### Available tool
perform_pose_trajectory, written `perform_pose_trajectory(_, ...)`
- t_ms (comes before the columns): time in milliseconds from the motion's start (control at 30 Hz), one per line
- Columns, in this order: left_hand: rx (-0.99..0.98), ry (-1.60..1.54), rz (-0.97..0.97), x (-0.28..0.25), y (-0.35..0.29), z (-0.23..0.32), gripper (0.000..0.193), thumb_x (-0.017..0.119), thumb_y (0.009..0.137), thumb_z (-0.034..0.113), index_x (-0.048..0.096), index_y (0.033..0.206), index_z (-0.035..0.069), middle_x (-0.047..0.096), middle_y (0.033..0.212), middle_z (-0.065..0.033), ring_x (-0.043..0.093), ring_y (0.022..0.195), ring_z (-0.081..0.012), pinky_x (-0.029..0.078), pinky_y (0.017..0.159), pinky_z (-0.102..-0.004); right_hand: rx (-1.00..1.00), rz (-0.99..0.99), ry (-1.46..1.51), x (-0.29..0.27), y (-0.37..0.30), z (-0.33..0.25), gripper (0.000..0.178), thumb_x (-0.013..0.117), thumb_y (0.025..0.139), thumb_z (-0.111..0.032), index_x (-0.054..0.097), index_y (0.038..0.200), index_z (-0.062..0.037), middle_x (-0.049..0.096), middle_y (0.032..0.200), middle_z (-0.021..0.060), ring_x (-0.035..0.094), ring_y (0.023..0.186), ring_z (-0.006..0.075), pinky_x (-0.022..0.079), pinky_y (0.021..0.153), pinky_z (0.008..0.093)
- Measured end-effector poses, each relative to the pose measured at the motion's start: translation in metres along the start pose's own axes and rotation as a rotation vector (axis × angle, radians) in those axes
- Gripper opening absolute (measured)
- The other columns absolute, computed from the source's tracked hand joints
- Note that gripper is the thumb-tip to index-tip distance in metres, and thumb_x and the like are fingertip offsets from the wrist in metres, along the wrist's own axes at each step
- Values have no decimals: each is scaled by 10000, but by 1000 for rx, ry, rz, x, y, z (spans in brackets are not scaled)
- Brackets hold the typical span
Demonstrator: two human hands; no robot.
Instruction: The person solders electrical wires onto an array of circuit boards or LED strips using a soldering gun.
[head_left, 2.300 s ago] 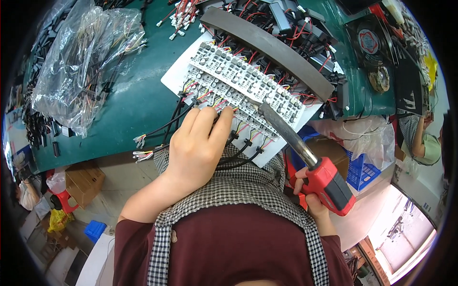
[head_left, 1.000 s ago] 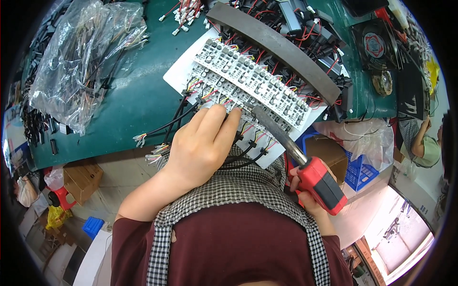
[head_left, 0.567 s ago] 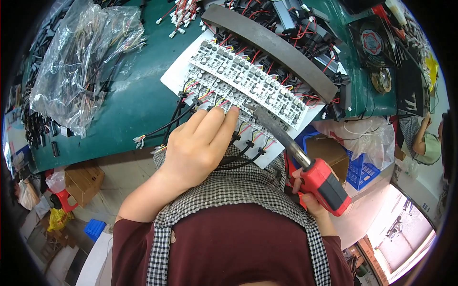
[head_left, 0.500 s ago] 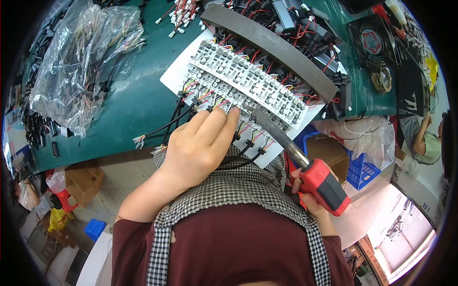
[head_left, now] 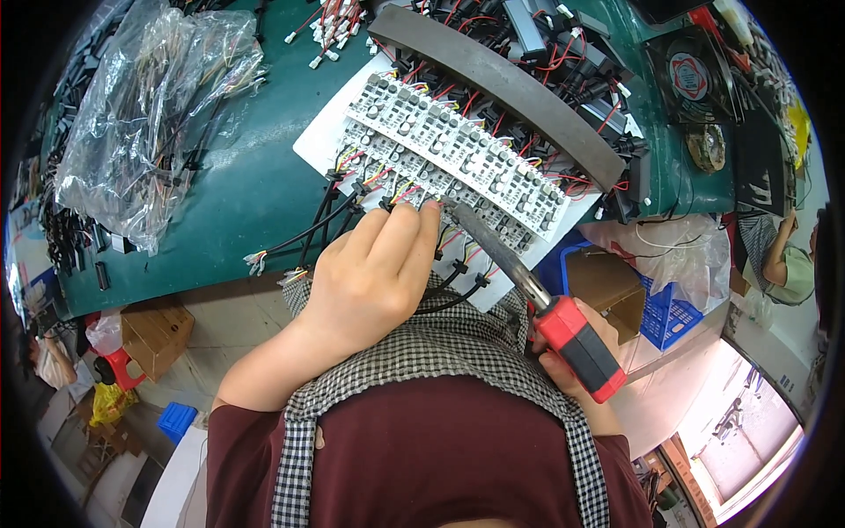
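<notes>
Several white circuit boards (head_left: 458,158) lie in joined rows on a pale sheet, with small parts on top. Black cables (head_left: 319,220) with red, yellow and white wire ends run along their near edge. My left hand (head_left: 365,273) has its fingers pinched together at that edge; the fingertips hide what they hold. My right hand (head_left: 568,377) is wrapped round the red and black handle of a soldering gun (head_left: 581,348). Its dark metal barrel points up and left, and the tip is at the boards just right of my left fingertips.
A curved grey metal bar (head_left: 502,92) lies beyond the boards, before a heap of black parts and red wires. At left is a clear plastic bag (head_left: 158,114) of cables. A fan (head_left: 691,75) stands at right, above a blue crate (head_left: 669,317).
The soldering gun's handle has shifted slightly left and down, and its tip is a little closer to my left fingertips. My left hand has barely moved.
</notes>
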State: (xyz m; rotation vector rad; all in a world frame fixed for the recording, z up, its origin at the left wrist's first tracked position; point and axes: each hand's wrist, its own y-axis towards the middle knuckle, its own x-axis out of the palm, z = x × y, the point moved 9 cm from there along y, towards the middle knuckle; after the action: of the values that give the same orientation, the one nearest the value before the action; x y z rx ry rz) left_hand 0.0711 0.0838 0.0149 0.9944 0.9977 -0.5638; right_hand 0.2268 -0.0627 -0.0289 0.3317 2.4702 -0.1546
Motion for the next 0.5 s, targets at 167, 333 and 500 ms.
perform_pose_trajectory(167, -17, 7, -28, -1, 2, 1, 288, 643, 712, 29, 659, 987, -55, 531, 840, -47, 512, 661, -124, 424, 483, -215, -126, 43, 4, -5, -7, 4, 505, 606, 823, -583, 663, 860, -82, 637, 735, 20, 613, 649, 187, 476, 620, 309)
perform_pose_trajectory(333, -17, 6, -48, 1, 1, 0, 288, 636, 714, 26, 654, 989, -57, 521, 829, -42, 502, 651, -117, 419, 476, -213, -37, -67, 199, -5, -32, 36, 735, 834, 665, -355, 542, 1191, 67, 671, 991, 201, 691, 857, 303, 533, 752, 343)
perform_pose_trajectory(500, -10, 4, -27, 0, 2, 1, 307, 633, 705, 23, 656, 999, -60, 524, 831, -42, 510, 656, -116, 419, 477, -213, 48, -63, 291, 1, -44, 51, 725, 820, 671, -328, 538, 1199, 80, 678, 985, 185, 695, 833, 289, 532, 742, 328)
